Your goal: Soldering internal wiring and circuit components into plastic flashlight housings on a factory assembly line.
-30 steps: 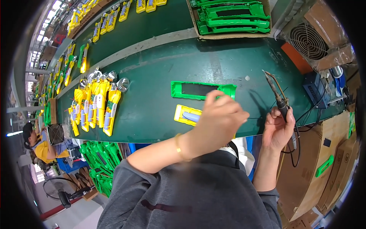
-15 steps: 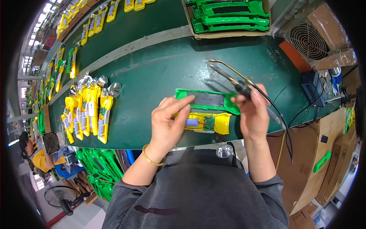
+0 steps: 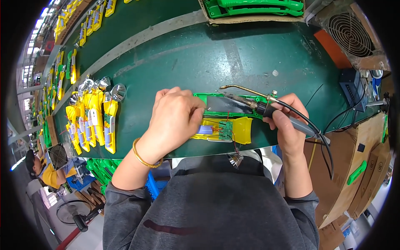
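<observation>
My right hand [image 3: 290, 127] grips a soldering iron [image 3: 261, 109] with a thin brass tube [image 3: 246, 89] along it. The iron's tip points left, over the dark panel [image 3: 221, 105] in a green casing half [image 3: 200, 97]. At the casing's left end, my left hand [image 3: 175, 118] is closed, fingertips pinched together; whatever they hold is hidden. Just nearer lies a yellow casing half [image 3: 243, 130] with a blue cell [image 3: 205, 129] and a green circuit board [image 3: 225, 130]. Thin red wires run from the board, and a lamp reflector [image 3: 235, 160] hangs at the table edge.
Several yellow lamp bodies [image 3: 98, 125] with reflectors lie at the left. A carton [image 3: 254, 19] of green casings stands at the back. On the right are a blue soldering station [image 3: 351, 89] and a fan [image 3: 351, 34]. A person [image 3: 52, 173] sits far left.
My left hand has turned over and its fingers have closed at the green casing's left end. The soldering iron has come down over the casing. The whole view has shifted slightly.
</observation>
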`<state>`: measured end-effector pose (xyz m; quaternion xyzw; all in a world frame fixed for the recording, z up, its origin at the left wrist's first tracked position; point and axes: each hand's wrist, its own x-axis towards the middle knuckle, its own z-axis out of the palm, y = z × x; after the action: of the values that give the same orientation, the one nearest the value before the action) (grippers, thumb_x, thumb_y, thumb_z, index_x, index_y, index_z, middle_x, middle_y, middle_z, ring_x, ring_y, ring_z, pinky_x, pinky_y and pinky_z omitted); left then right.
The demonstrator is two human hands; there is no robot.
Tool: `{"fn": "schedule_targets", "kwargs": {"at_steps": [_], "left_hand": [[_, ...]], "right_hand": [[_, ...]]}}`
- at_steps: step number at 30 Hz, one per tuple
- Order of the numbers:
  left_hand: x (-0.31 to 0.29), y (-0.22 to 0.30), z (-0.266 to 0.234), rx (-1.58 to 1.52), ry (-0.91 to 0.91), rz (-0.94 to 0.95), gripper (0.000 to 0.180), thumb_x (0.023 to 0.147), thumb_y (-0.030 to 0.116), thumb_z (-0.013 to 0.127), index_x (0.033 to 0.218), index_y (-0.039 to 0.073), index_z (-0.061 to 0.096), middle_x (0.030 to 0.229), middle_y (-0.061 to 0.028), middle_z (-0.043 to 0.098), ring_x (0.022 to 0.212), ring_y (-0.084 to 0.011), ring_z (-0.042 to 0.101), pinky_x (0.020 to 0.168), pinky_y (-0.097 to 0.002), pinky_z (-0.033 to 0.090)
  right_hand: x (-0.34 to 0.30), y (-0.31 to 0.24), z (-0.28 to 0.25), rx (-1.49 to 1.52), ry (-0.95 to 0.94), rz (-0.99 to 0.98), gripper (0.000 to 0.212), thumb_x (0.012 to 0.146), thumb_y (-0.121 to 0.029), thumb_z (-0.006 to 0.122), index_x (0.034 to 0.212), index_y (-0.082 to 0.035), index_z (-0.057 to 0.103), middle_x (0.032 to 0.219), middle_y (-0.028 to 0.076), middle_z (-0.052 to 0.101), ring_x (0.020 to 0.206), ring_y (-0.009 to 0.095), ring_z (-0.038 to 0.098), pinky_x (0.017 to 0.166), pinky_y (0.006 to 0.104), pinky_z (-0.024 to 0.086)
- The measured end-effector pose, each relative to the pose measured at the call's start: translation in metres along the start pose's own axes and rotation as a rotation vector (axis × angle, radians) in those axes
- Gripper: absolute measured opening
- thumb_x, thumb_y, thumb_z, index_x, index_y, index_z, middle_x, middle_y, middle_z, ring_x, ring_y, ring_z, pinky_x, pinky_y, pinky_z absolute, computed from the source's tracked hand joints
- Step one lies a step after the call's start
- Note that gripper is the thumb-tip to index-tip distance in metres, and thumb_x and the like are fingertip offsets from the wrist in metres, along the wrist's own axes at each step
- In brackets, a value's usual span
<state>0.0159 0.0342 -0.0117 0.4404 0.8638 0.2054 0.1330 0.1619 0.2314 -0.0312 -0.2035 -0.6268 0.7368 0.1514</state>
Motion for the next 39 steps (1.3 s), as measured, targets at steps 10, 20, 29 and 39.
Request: {"fn": "schedule_targets", "kwargs": {"at_steps": [10,20,29,39], "left_hand": [[0.013,-0.005,0.002,-0.011,-0.120,-0.081,0.009,0.068,0.008,0.065,0.065,0.001,0.063,0.061,-0.0105,0.056,0.061,-0.0281,0.054,0.064,-0.0375,0.041],[0.012,0.004,0.007,0.158,-0.030,-0.037,0.014,0.068,0.008,0.059,0.054,0.004,0.058,0.060,-0.0136,0.057,0.063,-0.0306,0.057,0.073,-0.0422,0.038],[0.014,0.006,0.005,0.196,-0.072,-0.072,0.011,0.068,0.008,0.062,0.058,0.004,0.059,0.058,-0.0105,0.055,0.062,-0.0282,0.056,0.077,-0.0415,0.039],[0.014,0.009,0.004,0.225,-0.121,-0.115,0.007,0.068,0.009,0.065,0.064,0.005,0.062,0.059,-0.0073,0.056,0.065,-0.0252,0.056,0.085,-0.0429,0.039]], "right_hand": [[0.010,0.002,-0.001,-0.277,-0.111,0.088,0.015,0.068,-0.004,0.070,0.076,-0.004,0.057,0.064,-0.003,0.057,0.061,0.003,0.051,0.056,0.0204,0.041],[0.014,0.005,0.002,-0.258,-0.181,0.061,0.016,0.068,-0.004,0.071,0.077,-0.003,0.057,0.069,0.001,0.062,0.063,0.005,0.056,0.058,0.0211,0.044],[0.015,0.000,0.005,-0.233,-0.200,0.098,0.013,0.070,0.006,0.063,0.079,0.000,0.056,0.071,0.003,0.060,0.066,0.008,0.057,0.061,0.0219,0.045],[0.015,0.002,-0.003,-0.119,-0.200,0.204,0.012,0.073,0.007,0.062,0.080,0.000,0.055,0.072,0.004,0.060,0.067,0.010,0.059,0.062,0.0223,0.047]]}}
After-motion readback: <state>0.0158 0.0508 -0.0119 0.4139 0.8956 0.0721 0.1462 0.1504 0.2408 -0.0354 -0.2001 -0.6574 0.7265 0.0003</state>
